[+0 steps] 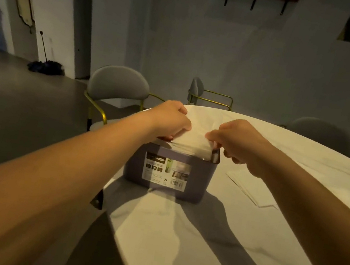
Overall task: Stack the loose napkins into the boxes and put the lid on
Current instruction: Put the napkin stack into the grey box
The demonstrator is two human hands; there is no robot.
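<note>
The grey box (170, 171) stands near the table (242, 247) edge with a wad of napkins (192, 135) half entered; the left hand (171, 120) grips the wad's 9 o'clock edge, fingers curled, and the right hand (237, 140) pinches its 3 o'clock edge. Both edges should go down level and straight, or the sheets may buckle against the rim. More loose sheets (250, 189) lie at the box's 3 o'clock.

The room is dimly lit. A warm patch of light is thrown on the counter (152, 232), where two broad arm shadows are cast. The far wall (273, 67) is left grey and grainy. Straight lines are bent at the edges, and the box label (165, 172) is blurred.
</note>
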